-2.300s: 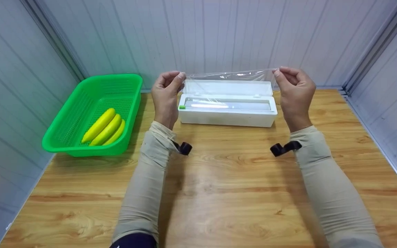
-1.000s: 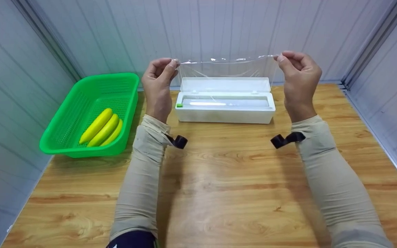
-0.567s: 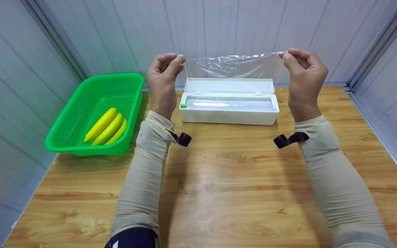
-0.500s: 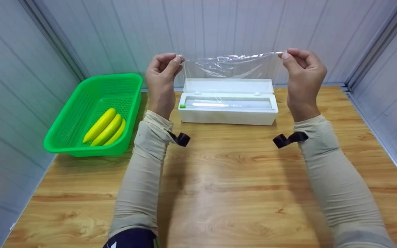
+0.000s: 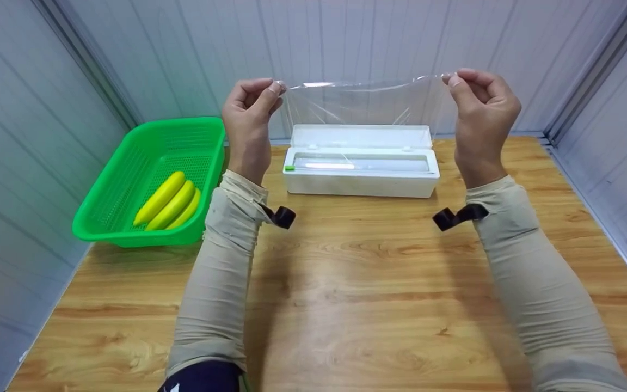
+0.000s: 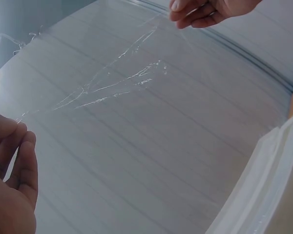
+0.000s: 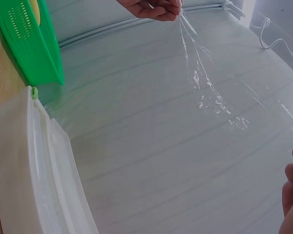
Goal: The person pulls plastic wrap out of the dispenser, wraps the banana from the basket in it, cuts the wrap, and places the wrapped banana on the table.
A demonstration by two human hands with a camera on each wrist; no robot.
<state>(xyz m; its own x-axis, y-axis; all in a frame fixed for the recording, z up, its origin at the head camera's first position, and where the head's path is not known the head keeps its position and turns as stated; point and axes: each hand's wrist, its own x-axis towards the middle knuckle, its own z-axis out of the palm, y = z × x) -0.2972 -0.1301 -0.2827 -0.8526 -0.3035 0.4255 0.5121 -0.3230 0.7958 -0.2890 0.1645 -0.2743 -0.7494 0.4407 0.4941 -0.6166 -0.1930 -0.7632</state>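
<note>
A clear sheet of plastic wrap [image 5: 365, 100] is stretched between my two hands, above a white wrap dispenser box [image 5: 362, 186] whose lid [image 5: 360, 135] stands raised at the back. My left hand [image 5: 249, 122] pinches the sheet's left corner between thumb and fingers. The right corner is pinched by my right hand [image 5: 485, 120], held slightly higher. From the upper edge the film hangs down toward the box, where a green slider [image 5: 289, 168] sits at the left end of the front rim. In the left wrist view the film [image 6: 119, 95] shows bright creases.
Left of the box stands a green plastic basket [image 5: 87, 231] with several yellow bananas [image 5: 167, 204] in it. Pale panel walls [image 5: 346, 38] enclose the wooden table [image 5: 346, 305] at the back and on both sides.
Both hands have risen and spread a little apart, drawing the plastic wrap higher above the box. Its top edge looks tauter than half a second ago. Box and basket have stayed put.
</note>
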